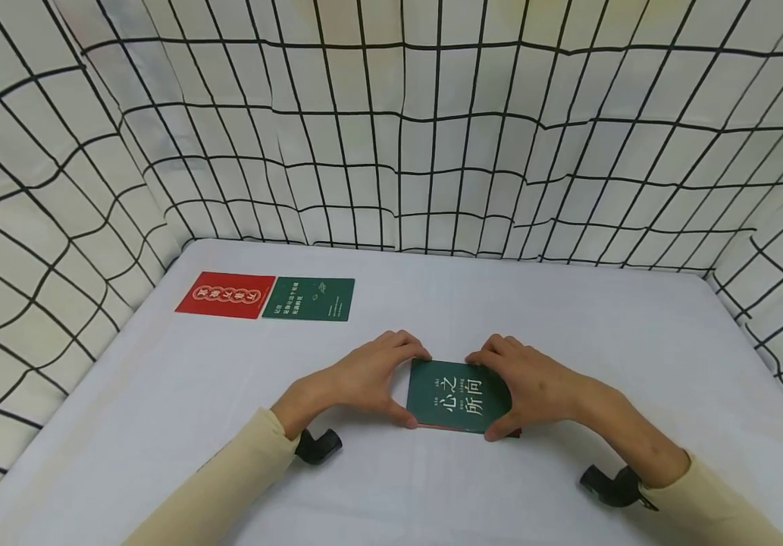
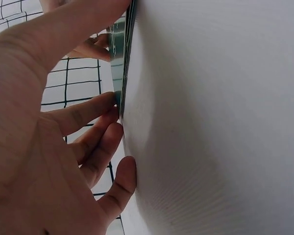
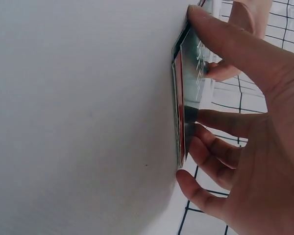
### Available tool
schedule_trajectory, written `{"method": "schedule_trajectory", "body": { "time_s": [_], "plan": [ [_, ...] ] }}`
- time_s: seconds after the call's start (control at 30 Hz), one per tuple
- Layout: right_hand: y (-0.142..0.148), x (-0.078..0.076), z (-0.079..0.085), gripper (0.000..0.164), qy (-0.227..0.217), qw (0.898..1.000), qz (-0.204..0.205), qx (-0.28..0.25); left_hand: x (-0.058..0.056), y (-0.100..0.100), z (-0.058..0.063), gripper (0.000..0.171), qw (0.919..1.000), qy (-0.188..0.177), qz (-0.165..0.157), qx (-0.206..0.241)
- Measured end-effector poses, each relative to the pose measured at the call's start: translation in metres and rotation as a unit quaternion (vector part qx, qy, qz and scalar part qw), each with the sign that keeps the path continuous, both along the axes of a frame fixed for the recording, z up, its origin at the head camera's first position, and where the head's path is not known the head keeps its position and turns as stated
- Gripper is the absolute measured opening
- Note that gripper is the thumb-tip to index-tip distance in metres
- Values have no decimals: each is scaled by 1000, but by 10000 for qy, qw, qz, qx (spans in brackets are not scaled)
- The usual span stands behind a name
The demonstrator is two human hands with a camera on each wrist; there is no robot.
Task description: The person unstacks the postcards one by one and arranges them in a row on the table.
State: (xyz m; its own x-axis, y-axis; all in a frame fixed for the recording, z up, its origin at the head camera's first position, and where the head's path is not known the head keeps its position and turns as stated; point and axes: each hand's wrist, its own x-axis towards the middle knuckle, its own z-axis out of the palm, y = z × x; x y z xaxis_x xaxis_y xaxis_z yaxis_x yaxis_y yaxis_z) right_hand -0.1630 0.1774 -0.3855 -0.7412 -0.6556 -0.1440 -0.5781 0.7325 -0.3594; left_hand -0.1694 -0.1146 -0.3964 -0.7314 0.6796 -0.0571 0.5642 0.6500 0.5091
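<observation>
A small stack of cards (image 1: 442, 394) lies on the white table a little right of centre, its top card dark green with white Chinese characters. From the left, my left hand (image 1: 374, 375) grips it, thumb at the near corner and fingers at the far corner. My right hand (image 1: 537, 383) holds the opposite side the same way, covering part of the right end. In the right wrist view the stacked cards (image 3: 180, 107) show red and dark layers, with edges slightly uneven. The left wrist view has the stack's thin side (image 2: 129, 54) between thumb and fingers.
Farther back on the left, a red card (image 1: 226, 295) with a white pattern and a green card (image 1: 309, 299) with white writing lie side by side on the white tabletop (image 1: 159, 409). Black-gridded white cloth (image 1: 425, 136) rises around the back and sides.
</observation>
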Motion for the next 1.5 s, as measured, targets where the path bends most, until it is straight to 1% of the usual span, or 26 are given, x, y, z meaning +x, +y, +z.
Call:
{"method": "schedule_trajectory", "body": {
  "time_s": [0.2, 0.47, 0.8, 1.0, 1.23, 1.37, 1.5],
  "plan": [
    [-3, 1, 5, 92, 40, 9999, 78, 71, 0, -2, 3, 82, 9999, -137, 32, -19],
    [-6, 3, 10, 89, 5, 9996, 163, 221, -1, -3, 2, 83, 9995, -307, 69, -11],
    [-8, 4, 10, 89, -190, 9997, -10, 169, -1, -5, 1, 86, 9995, -324, 54, 37],
    [-10, 1, 9, 89, -164, 9997, -185, 22, -3, -7, 3, 85, 9992, -322, 200, 135],
    [-9, -4, 10, 87, -217, 9989, -374, -177, -6, -6, 6, 84, 9978, -456, 385, 275],
    [-8, -7, 11, 85, -190, 9983, -413, -363, -9, -5, 6, 86, 9976, -389, 458, 336],
    [-8, -12, 11, 83, -181, 9971, -416, -607, -12, -4, 6, 91, 9969, -309, 636, 350]
  ]
}}
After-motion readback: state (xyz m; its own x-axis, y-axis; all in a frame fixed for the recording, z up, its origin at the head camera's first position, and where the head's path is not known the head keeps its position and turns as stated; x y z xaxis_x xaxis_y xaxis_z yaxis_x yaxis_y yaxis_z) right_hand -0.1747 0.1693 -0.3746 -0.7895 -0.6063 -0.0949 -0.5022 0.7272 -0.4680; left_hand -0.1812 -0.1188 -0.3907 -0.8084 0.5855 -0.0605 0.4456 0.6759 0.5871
